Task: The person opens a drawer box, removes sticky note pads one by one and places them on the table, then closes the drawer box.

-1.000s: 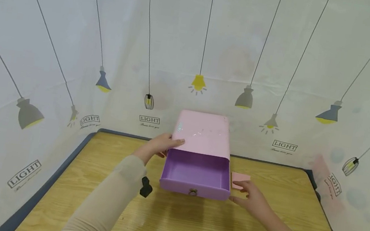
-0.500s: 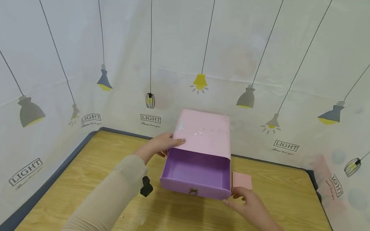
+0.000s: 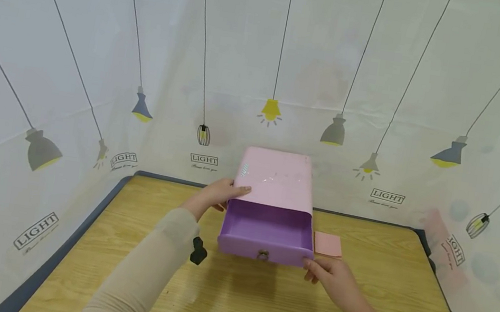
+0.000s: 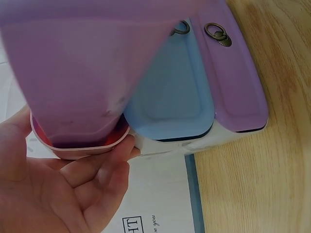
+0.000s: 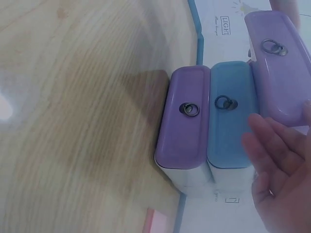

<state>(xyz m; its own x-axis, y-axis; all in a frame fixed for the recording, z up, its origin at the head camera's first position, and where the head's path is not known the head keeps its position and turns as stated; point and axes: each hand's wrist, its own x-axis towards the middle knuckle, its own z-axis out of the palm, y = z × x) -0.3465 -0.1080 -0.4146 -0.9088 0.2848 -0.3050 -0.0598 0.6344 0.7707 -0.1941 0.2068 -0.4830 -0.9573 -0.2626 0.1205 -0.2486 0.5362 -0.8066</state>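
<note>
A desktop drawer organizer [image 3: 275,178] with a pink top stands at the table's back. Its top purple drawer [image 3: 268,228] is pulled out, and the bare interior shows from above. My left hand [image 3: 221,193] grips the casing's left front edge, thumb on top; the left wrist view shows the fingers along the pink rim. My right hand [image 3: 333,279] touches the drawer's right front corner with a fingertip, the other fingers loosely bent below. A blue drawer [image 5: 231,116] and another purple drawer [image 5: 187,119] sit pushed in beneath, each with a ring pull.
A pad of pink sticky notes [image 3: 327,244] lies right of the organizer. The wooden table [image 3: 248,305] has a dark blue edge. White cloth [image 3: 228,41] printed with hanging lamps stands behind and at both sides.
My right hand has moved from beside the sticky notes to the drawer's front corner, uncovering the pad. The drawer front sits slightly farther back. My left hand keeps its grip.
</note>
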